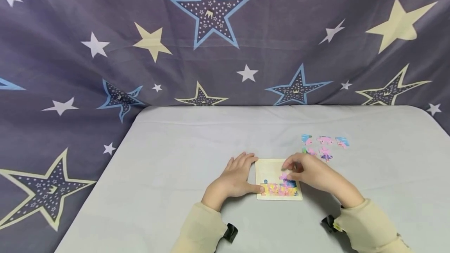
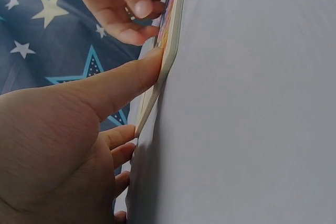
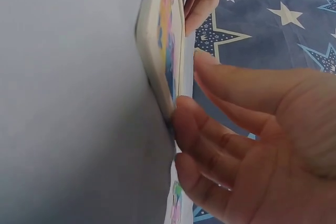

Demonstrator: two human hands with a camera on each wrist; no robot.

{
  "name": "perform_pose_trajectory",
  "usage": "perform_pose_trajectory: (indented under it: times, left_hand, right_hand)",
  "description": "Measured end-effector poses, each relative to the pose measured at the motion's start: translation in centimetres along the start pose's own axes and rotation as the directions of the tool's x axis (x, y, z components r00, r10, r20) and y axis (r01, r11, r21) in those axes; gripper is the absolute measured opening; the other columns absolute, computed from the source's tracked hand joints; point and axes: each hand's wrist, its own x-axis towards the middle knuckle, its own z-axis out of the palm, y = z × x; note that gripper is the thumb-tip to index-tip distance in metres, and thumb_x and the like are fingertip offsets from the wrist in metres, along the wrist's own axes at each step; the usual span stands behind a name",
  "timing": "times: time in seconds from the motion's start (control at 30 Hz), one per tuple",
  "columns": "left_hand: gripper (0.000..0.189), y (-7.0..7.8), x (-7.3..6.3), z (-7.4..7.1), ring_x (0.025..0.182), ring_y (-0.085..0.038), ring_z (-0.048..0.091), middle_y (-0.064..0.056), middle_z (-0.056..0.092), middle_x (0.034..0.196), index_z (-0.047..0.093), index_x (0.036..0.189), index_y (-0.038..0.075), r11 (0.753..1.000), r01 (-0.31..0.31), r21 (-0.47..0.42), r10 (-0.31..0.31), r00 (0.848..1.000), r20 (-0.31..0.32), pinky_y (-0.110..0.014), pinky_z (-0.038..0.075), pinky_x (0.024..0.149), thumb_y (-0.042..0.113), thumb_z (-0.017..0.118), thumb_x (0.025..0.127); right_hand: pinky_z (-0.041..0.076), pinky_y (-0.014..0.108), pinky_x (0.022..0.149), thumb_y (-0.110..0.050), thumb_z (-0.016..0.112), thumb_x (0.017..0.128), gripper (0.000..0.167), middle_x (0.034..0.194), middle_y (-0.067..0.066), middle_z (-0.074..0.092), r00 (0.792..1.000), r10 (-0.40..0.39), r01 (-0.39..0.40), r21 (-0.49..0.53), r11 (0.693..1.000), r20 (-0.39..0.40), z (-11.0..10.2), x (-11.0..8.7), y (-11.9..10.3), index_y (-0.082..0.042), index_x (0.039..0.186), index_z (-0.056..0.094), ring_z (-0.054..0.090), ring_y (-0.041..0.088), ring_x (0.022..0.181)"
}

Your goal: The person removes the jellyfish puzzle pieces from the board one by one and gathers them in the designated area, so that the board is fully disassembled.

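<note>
A small square puzzle tray (image 1: 279, 198) with a pale rim lies on the white surface. Colourful jigsaw pieces (image 1: 281, 190) fill its bottom row, and a pink and dark blue part (image 1: 289, 183) sits above them on the right. My left hand (image 1: 232, 180) is spread along the tray's left side, the thumb touching the lower left corner and fingers beside the upper left edge. Over the tray's right side is my right hand (image 1: 313, 171), its fingers bent loosely. In the right wrist view, that hand's thumb (image 3: 236, 85) stands apart from the fingers, with no piece visible between them.
Several loose jigsaw pieces (image 1: 325, 140) lie on the white cloth (image 1: 168, 159) beyond my right hand, at the back right. A dark star-patterned curtain (image 1: 123, 50) hangs behind and to the left of the surface.
</note>
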Motion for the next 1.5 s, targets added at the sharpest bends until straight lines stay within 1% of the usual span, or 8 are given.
perform_pose_trajectory:
  times: [0.23,0.4,0.57,0.77,1.0,1.27,1.37,1.5]
  left_hand:
    - [0.088,-0.47,0.29,0.25,0.151,-0.025,0.009,-0.006,0.024,0.162,0.031,0.153,0.011,1.000,0.009,0.013,-0.009,1.000,-0.001,-0.047,0.003,0.122,0.045,0.075,0.085]
    - [0.089,-0.90,0.65,0.62,0.151,-0.025,0.009,-0.006,0.023,0.162,0.030,0.153,0.012,1.000,-0.004,0.014,0.004,1.000,-0.013,-0.049,0.002,0.122,0.047,0.075,0.084]
    - [0.090,-0.69,0.64,0.48,0.151,-0.025,0.008,-0.006,0.023,0.162,0.030,0.153,0.011,1.000,0.000,0.014,0.000,1.000,-0.009,-0.049,0.002,0.122,0.046,0.075,0.084]
    - [0.088,-0.48,0.56,0.40,0.151,-0.025,0.008,-0.006,0.023,0.162,0.030,0.153,0.011,1.000,0.008,0.007,-0.008,1.000,-0.003,-0.048,0.001,0.122,0.045,0.075,0.085]
    - [0.087,-0.06,0.34,0.12,0.151,-0.025,0.009,-0.007,0.024,0.161,0.031,0.153,0.011,1.000,0.014,0.006,-0.014,1.000,0.007,-0.047,0.002,0.122,0.043,0.075,0.085]
    - [0.086,0.05,0.22,0.20,0.151,-0.025,0.009,-0.007,0.024,0.161,0.031,0.153,0.010,1.000,0.006,0.003,-0.006,1.000,0.010,-0.047,0.001,0.122,0.043,0.075,0.085]
    - [0.087,-0.13,0.34,0.37,0.151,-0.025,0.008,-0.007,0.023,0.161,0.031,0.153,0.011,1.000,0.004,0.003,-0.004,1.000,0.008,-0.047,0.001,0.122,0.043,0.075,0.085]
    - [0.089,-0.49,0.45,0.61,0.151,-0.025,0.007,-0.007,0.023,0.162,0.030,0.153,0.011,1.000,0.002,0.002,-0.002,1.000,0.004,-0.047,-0.001,0.122,0.044,0.075,0.085]
  right_hand:
    - [0.043,0.024,0.059,0.004,0.074,0.084,0.021,0.087,0.000,0.056,0.999,-0.014,0.014,0.003,1.000,0.053,-0.08,-0.14,-0.08,-0.005,0.103,0.071,0.047,0.015,0.072]
    - [0.043,0.025,0.058,0.002,0.075,0.084,0.023,0.089,0.000,0.055,0.997,-0.018,0.021,-0.038,0.999,0.075,-0.09,-0.32,-0.04,-0.005,0.106,0.070,0.046,0.014,0.072]
    - [0.043,0.025,0.059,0.002,0.074,0.084,0.024,0.090,0.000,0.053,0.996,-0.031,0.036,-0.062,0.997,0.082,0.04,-0.30,0.12,-0.006,0.106,0.069,0.046,0.013,0.072]
    - [0.042,0.025,0.060,0.004,0.074,0.084,0.025,0.090,0.000,0.052,0.995,-0.053,0.059,-0.064,0.996,0.083,0.10,-0.35,0.21,-0.007,0.105,0.067,0.045,0.013,0.073]
    - [0.042,0.026,0.060,0.007,0.073,0.083,0.028,0.086,0.000,0.052,0.996,-0.043,0.047,-0.041,0.998,0.080,0.07,-0.32,-0.12,-0.012,0.100,0.062,0.046,0.014,0.070]
    - [0.041,0.025,0.056,0.003,0.069,0.087,0.022,0.079,-0.004,0.054,0.997,-0.048,0.050,-0.037,0.998,0.059,-0.13,-0.64,-0.07,-0.015,0.099,0.063,0.046,0.013,0.067]
    - [0.042,0.024,0.056,0.003,0.067,0.089,0.019,0.078,-0.005,0.055,0.997,-0.050,0.051,-0.022,0.998,0.052,-0.34,-0.66,-0.07,-0.013,0.098,0.065,0.047,0.011,0.066]
    - [0.044,0.024,0.058,0.002,0.066,0.090,0.016,0.077,-0.006,0.057,0.996,-0.054,0.056,-0.027,0.998,0.068,-0.45,-0.54,-0.12,-0.013,0.093,0.066,0.049,0.010,0.068]
